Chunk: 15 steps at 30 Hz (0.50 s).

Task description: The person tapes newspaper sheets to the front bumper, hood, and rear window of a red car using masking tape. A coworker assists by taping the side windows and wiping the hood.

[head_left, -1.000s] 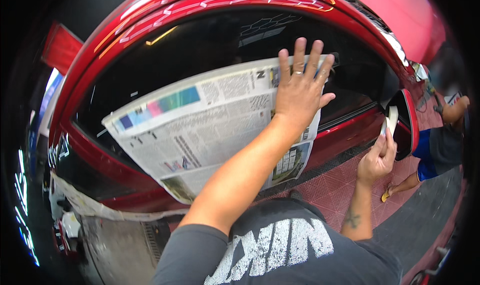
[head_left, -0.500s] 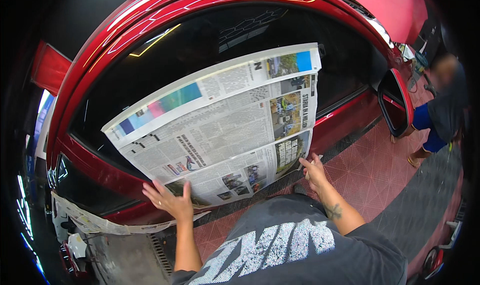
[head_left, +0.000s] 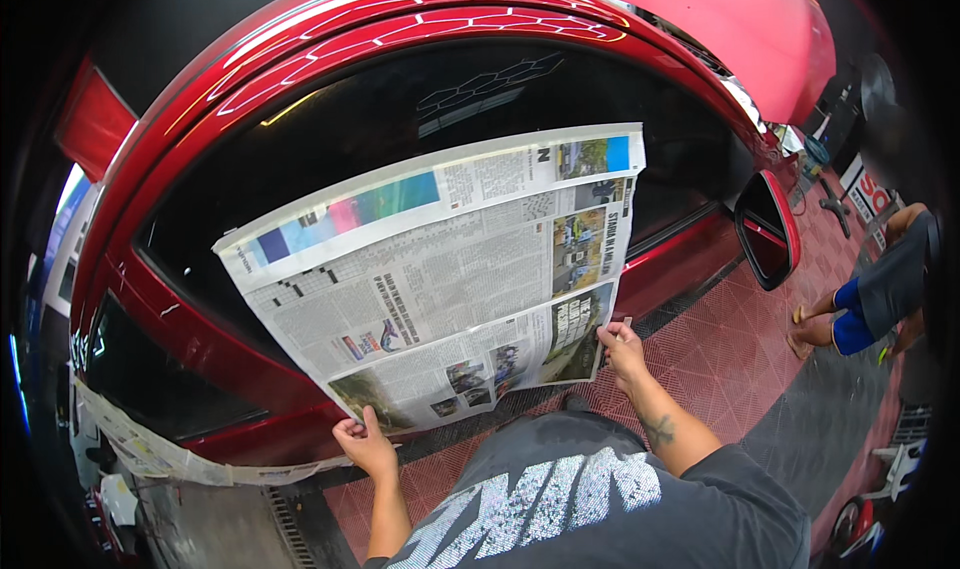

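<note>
A wide newspaper sheet [head_left: 450,279], printed with text and colour photos, spreads in front of the dark side window [head_left: 380,99] of a red car [head_left: 680,269]. A pale strip, apparently masking tape, runs along its upper edge. At the lower left corner, my left hand [head_left: 370,445] pinches the paper between thumb and fingers. My right hand [head_left: 622,353] grips the lower right edge, with a small pale piece sticking up beside the fingers. Part of the window and door lies hidden behind the sheet.
The car's side mirror [head_left: 768,231] juts out to the right. More masking paper [head_left: 150,449] hangs along the lower body at left. Another person [head_left: 880,289] bends over at the far right. Red and dark grilled tiles [head_left: 720,369] form the floor.
My left hand has gone from spread fingers beside the sheet to pinching its lower left corner. The view has shifted, and the person at right has moved lower.
</note>
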Tool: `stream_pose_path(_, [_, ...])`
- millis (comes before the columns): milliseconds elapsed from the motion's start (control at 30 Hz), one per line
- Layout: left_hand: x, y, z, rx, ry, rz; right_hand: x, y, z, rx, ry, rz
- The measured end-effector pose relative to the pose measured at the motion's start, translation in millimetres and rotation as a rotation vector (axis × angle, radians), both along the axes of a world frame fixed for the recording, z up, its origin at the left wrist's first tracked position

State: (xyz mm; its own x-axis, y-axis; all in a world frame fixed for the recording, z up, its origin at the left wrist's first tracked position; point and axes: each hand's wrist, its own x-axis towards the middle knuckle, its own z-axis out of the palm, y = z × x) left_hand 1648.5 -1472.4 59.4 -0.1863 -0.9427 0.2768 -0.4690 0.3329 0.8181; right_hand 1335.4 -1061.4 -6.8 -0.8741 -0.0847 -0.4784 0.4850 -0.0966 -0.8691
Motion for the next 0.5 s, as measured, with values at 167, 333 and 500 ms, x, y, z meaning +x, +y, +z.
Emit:
stream_pose_path(167, [-13.3,13.9,2.3,-0.295,-0.130,-0.089,5.7,7.1,-4.6,-0.090,0.086,-0.061])
stream_pose_path(333, [-26.0,28.2,26.3,0.008,0.151,-0.015,23.9,44.1,77.8,-0.181,0.489,0.259])
stream_pose_path(500, [-21.0,8.4,70.0,-0.324,-0.160,-0.179,32.0,53.0,250.2,-0.449,0.738,0.397])
